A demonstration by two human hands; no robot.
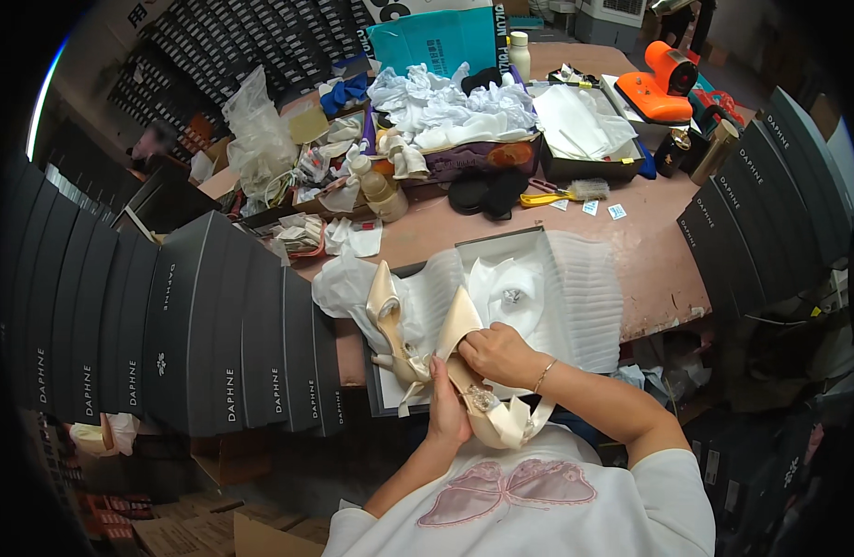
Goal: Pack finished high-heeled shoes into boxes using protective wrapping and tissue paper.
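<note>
A cream pointed-toe shoe (459, 320) with an ankle strap and a sparkling ornament is held above an open shoe box (378, 401). My left hand (447, 408) wraps round its side, the thumb along the edge. With curled fingers my right hand (503, 355) reaches into the shoe's toe opening; whatever the fingertips hold is hidden inside. The matching cream shoe (382, 306) rests on white tissue at the box's left, toe pointing away. White tissue paper (515, 292) and a sheet of ribbed foam wrap (585, 297) spread over the box and to its right.
Dark shoe boxes stand in rows at the left (190, 325) and in a stack at the right (752, 213). Behind lie a carton of crumpled paper (450, 107), a beige bottle (378, 190), a yellow-handled brush (566, 193), and an orange device (657, 88).
</note>
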